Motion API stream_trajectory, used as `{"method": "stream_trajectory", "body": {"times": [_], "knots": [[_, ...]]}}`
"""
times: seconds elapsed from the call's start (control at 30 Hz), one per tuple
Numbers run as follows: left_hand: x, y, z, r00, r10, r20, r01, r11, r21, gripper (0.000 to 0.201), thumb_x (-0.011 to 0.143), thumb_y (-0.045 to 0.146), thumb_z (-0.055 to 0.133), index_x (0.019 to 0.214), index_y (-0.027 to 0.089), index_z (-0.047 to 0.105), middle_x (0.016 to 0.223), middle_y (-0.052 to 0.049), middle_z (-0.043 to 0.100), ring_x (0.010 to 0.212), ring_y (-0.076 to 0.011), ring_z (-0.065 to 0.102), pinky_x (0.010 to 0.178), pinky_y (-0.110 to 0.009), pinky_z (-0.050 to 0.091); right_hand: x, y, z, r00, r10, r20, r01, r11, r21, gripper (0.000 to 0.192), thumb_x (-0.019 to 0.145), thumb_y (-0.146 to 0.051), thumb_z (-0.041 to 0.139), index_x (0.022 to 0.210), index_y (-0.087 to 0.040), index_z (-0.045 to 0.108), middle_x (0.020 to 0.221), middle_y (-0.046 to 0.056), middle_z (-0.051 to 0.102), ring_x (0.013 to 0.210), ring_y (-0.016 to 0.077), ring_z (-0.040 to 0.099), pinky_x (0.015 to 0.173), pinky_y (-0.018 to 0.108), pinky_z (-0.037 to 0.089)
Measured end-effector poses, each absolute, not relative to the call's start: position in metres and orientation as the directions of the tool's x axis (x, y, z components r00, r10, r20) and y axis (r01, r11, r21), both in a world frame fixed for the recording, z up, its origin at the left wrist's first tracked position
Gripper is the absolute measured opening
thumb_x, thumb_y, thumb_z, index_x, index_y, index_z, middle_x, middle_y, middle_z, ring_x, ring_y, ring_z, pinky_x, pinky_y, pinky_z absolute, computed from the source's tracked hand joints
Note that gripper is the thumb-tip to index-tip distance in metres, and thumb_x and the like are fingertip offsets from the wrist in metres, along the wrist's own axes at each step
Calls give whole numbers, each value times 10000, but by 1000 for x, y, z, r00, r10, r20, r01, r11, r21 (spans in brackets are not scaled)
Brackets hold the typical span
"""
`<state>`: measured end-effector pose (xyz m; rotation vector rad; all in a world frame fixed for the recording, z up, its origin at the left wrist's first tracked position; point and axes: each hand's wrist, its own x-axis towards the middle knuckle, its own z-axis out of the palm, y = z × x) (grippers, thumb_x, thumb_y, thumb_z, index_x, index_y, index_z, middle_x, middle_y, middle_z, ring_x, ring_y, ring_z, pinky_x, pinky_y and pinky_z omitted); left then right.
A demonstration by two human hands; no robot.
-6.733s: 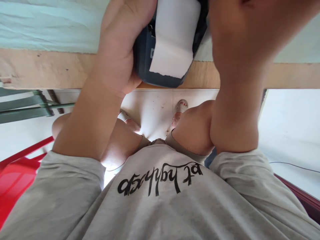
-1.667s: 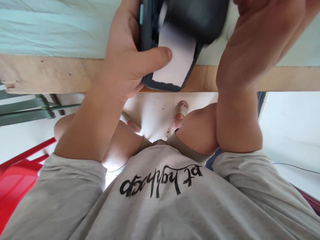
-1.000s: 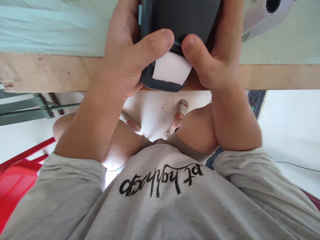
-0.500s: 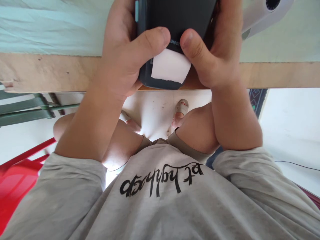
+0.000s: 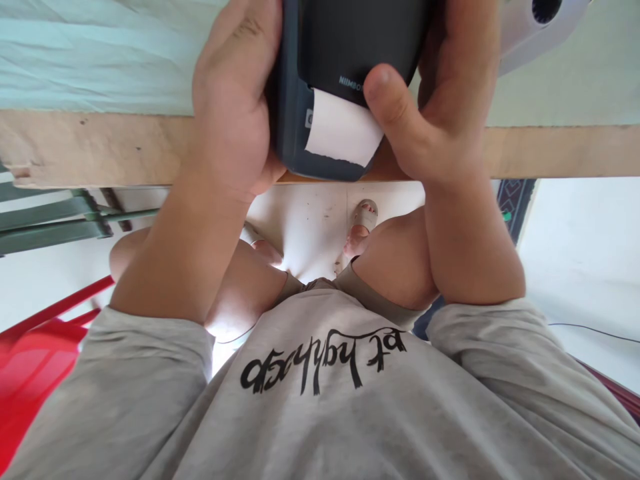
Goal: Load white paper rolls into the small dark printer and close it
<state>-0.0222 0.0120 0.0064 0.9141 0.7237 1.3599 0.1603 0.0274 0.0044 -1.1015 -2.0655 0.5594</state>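
A dark label printer (image 5: 360,40) marked NIIMBOT is held up at the top of the head view, over the table's front edge. From its near-end slot a white paper strip (image 5: 343,128) sticks out, with a ragged lower edge. My left hand (image 5: 233,100) holds the printer's left side; its fingertips are hidden and the thumb is not on the front face. Gripping the right side is my right hand (image 5: 435,120), its thumb lying on the lid beside the lettering and its fingers hidden behind. The printer's far end is cut off by the frame.
The wooden table edge (image 5: 100,150) runs across the view below a pale green cloth (image 5: 100,53). A white device with a black knob (image 5: 545,8) stands at the upper right. On the left are a red chair (image 5: 40,367) and a green metal frame (image 5: 55,223).
My left thumb has lifted off the printer's lid and moved left, uncovering the lettering. The right thumb stays on the lid. The printer has barely shifted.
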Motion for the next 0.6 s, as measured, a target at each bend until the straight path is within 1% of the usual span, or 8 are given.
{"method": "stream_trajectory", "body": {"times": [0.1, 0.2, 0.3, 0.37, 0.43, 0.5, 0.53, 0.6], "knots": [[-21, 13, 9, 78, 996, 43, -489, 1, 872, 429, 1004, 138, 165, 854, 100, 565, 816, -24, 536, 942, -112, 632, 1041, -311, 469, 163, 29, 1, -450, 807, 383, 488, 582, -651, 722, 836, -467, 443, 1350, 31, 346, 1391, 56, 404, 1361, 123, 429, 1172, 146, 371], [-20, 15, 13, 67, 997, 23, -509, 14, 861, 381, 995, 108, 203, 831, 113, 547, 777, -5, 514, 867, -87, 631, 1035, -301, 472, 164, 32, 1, -487, 785, 383, 461, 603, -650, 813, 817, -507, 493, 1366, 62, 303, 1418, 90, 363, 1397, 148, 396, 1198, 161, 365], [-19, 16, 13, 57, 998, 2, -500, 27, 866, 336, 973, 76, 249, 808, 112, 541, 778, -15, 517, 871, -100, 625, 1009, -287, 474, 165, 32, 5, -430, 826, 363, 480, 550, -683, 953, 726, -638, 553, 1334, 73, 370, 1376, 107, 403, 1339, 154, 451, 1116, 148, 461], [-17, 16, 11, 34, 999, -11, -505, 27, 862, 330, 974, 115, 275, 785, 130, 545, 783, -25, 520, 945, -130, 627, 994, -282, 483, 166, 30, 10, -349, 873, 340, 532, 483, -696, 928, 698, -654, 570, 1308, 33, 444, 1321, 78, 458, 1270, 138, 490, 1001, 122, 512], [-15, 16, 8, 19, 1000, 23, -543, -10, 840, 397, 993, 205, 233, 757, 150, 547, 790, -27, 500, 1063, -152, 620, 1004, -301, 487, 167, 30, 14, -225, 896, 383, 601, 437, -668, 716, 731, -575, 576, 1215, -47, 558, 1176, 18, 547, 1132, 70, 543, 899, 78, 507], [-15, 15, 5, 76, 994, 76, -574, -19, 819, 379, 984, 232, 238, 801, 144, 558, 816, -36, 512, 1163, -188, 604, 1020, -351, 492, 166, 33, 16, -117, 873, 474, 617, 438, -654, 483, 794, -500, 501, 970, -74, 646, 856, -26, 551, 886, -18, 561, 738, 26, 454], [-16, 14, 4, 125, 988, 93, -574, -4, 819, 311, 972, 225, 288, 856, 137, 563, 839, -46, 536, 1191, -215, 599, 1016, -372, 503, 164, 36, 16, -77, 856, 511, 600, 449, -662, 477, 827, -484, 420, 828, -60, 637, 721, -29, 479, 768, -49, 539, 661, 14, 407], [-20, 13, 4, 230, 969, 90, -544, 51, 837, 168, 932, 179, 395, 961, 126, 552, 923, -83, 596, 1187, -259, 607, 995, -386, 531, 160, 45, 15, -13, 847, 532, 539, 454, -710, 614, 849, -467, 200, 648, -13, 560, 621, -20, 358, 635, -73, 504, 581, 21, 318]]}}
